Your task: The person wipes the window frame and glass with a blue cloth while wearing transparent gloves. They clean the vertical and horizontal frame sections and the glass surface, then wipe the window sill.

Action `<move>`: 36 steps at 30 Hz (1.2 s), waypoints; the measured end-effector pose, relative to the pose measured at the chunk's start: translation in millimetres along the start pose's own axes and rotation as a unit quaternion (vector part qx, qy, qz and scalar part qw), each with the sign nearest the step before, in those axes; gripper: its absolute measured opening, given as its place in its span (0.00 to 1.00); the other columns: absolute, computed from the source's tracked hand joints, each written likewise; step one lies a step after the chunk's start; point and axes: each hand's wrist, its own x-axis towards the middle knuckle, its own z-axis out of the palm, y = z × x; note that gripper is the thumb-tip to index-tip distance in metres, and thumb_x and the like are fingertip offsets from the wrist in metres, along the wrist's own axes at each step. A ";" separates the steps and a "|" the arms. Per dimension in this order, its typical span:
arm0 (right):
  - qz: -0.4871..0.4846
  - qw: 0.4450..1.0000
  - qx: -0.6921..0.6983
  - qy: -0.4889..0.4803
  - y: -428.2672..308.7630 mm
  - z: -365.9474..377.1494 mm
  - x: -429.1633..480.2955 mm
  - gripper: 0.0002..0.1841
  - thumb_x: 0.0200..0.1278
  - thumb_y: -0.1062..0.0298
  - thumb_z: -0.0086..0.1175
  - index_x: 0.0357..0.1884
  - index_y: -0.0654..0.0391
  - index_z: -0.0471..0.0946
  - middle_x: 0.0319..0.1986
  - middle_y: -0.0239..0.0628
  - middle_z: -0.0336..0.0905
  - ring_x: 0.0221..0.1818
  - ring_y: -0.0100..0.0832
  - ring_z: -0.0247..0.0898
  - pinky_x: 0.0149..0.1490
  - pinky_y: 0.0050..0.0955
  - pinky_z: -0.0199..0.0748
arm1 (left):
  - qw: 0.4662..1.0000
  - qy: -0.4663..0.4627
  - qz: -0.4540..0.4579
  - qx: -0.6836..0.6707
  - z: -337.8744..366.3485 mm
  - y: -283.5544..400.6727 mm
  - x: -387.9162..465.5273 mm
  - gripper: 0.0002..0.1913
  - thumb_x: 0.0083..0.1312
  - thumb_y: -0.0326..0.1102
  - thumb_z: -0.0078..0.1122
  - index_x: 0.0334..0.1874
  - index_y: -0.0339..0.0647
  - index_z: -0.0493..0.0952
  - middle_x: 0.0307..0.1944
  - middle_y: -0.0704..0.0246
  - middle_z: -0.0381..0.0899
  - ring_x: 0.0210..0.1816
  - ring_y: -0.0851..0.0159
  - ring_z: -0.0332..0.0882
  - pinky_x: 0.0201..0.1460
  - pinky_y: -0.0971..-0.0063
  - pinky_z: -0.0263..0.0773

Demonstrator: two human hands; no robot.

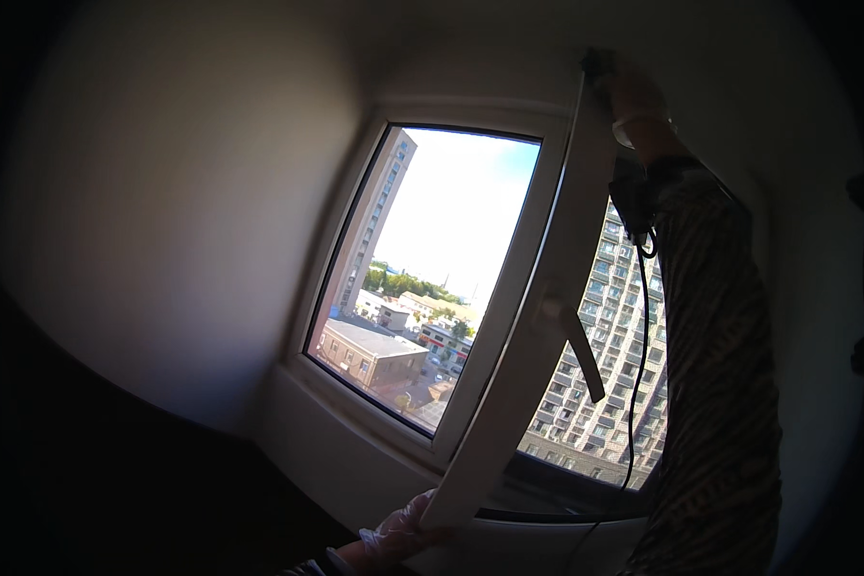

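A white window sash (511,389), swung inward, stands between my two hands, with a lever handle (585,353) on its frame. My left hand (403,525), in a clear thin glove, grips the lower corner of the sash. High up, my right hand (633,93), also gloved, is at the top corner of the sash with a dark object (597,63) at its fingers; shade hides what that object is. Below my right wrist a black device (632,205) hangs in front of the glass, and a black cable (644,324) runs down from it.
To the left is a fixed window pane (432,266) in a white frame, with buildings and trees outside. A pale wall (187,216) adjoins it. The window sill (353,417) runs beneath the pane. Dark shapes show at the far right edge.
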 end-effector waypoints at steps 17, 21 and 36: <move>-0.035 0.996 0.063 0.059 -10.7 -2.7 33.5 0.17 0.74 0.64 0.53 0.61 0.53 0.81 0.55 0.40 0.84 0.53 0.39 0.81 0.56 0.38 0.80 | 0.999 -0.030 -0.020 -0.005 -2.7 -19.7 9.2 0.34 0.71 0.46 0.70 0.76 0.47 0.66 0.66 0.57 0.75 0.66 0.52 0.77 0.66 0.61 0.75; -0.058 0.954 0.291 -0.037 -20.5 11.7 36.6 0.17 0.74 0.58 0.51 0.55 0.52 0.85 0.54 0.48 0.85 0.60 0.51 0.79 0.63 0.43 0.76 | 1.000 -0.020 -0.012 -0.014 -4.6 -17.3 12.2 0.33 0.70 0.47 0.71 0.74 0.47 0.69 0.64 0.57 0.77 0.64 0.49 0.78 0.65 0.60 0.75; -0.096 0.942 0.278 -0.162 -43.9 13.4 -15.0 0.19 0.75 0.62 0.57 0.64 0.53 0.83 0.47 0.41 0.88 0.48 0.36 0.85 0.54 0.37 0.81 | 0.997 0.005 0.062 0.041 -16.0 -22.9 35.2 0.34 0.70 0.42 0.73 0.75 0.44 0.68 0.63 0.57 0.80 0.63 0.54 0.81 0.64 0.64 0.78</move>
